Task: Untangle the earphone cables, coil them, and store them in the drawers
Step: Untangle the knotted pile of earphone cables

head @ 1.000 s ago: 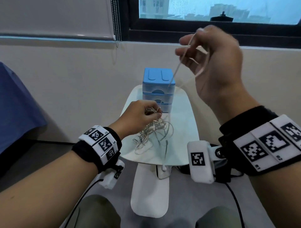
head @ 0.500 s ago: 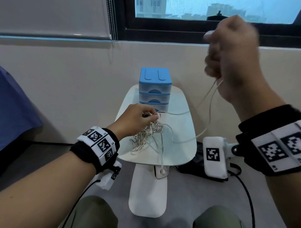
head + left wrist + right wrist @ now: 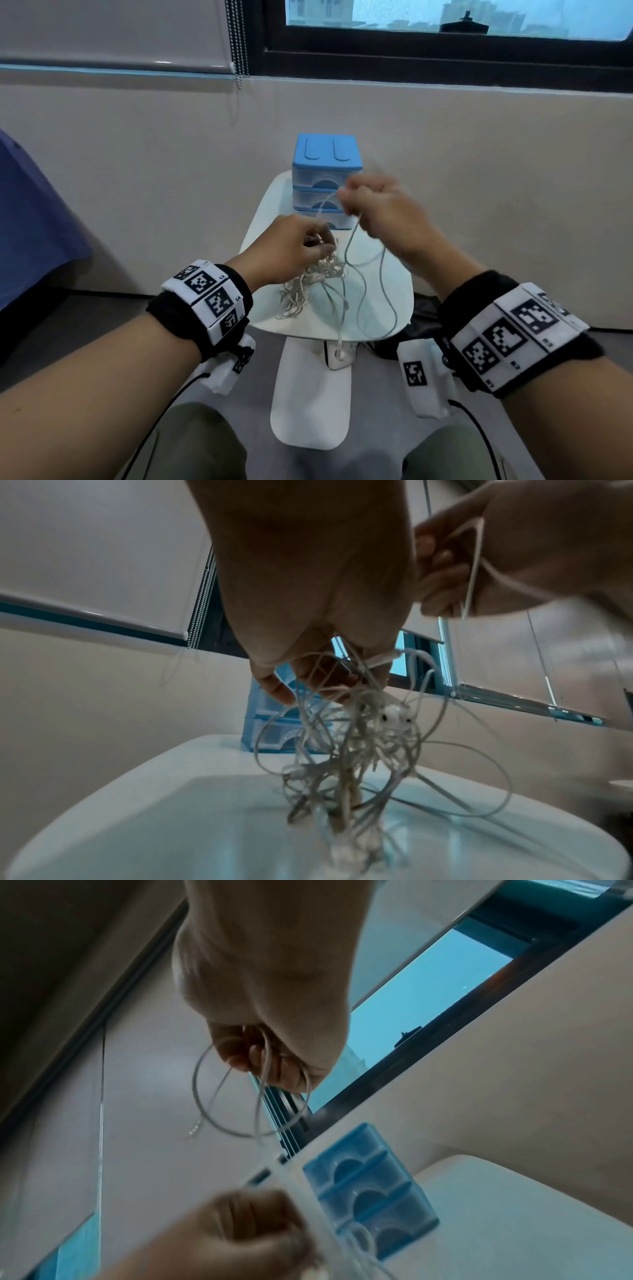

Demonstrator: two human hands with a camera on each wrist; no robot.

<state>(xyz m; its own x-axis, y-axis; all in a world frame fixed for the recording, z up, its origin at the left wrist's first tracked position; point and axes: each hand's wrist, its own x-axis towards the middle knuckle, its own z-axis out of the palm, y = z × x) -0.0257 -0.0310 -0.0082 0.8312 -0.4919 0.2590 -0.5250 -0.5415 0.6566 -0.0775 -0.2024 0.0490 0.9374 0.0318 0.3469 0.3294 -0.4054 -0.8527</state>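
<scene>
- The step in hand looks like drawing one cable (image 3: pixel 356 274) free of the tangle (image 3: pixel 318 277). It seems best done in short, slow pulls, so that no knot tightens.
- The left hand (image 3: pixel 291 250) should hold the tangle firm just in front of the drawers (image 3: pixel 327 178), while the right hand (image 3: pixel 380 212) follows the cable to each crossing.
- If the cable catches, it is probably wiser to slacken and lift the loop over than to tug.
- The left fingers (image 3: pixel 274 688) are curled round the top of the tangle and grip it.
- The right fingers (image 3: pixel 240 1053) are closed on loops of the cable, just in front of the drawers' upper part.
- The tangle is a dense bunch of thin white strands with earbuds (image 3: pixel 394 715) in it; its lower end touches the surface (image 3: pixel 394 291), in front of the drawers.
- The freed cable hangs in long slack loops from the right hand; one strand drops past the surface's near edge.
- All three drawers appear closed, and nothing is coiled yet.
</scene>
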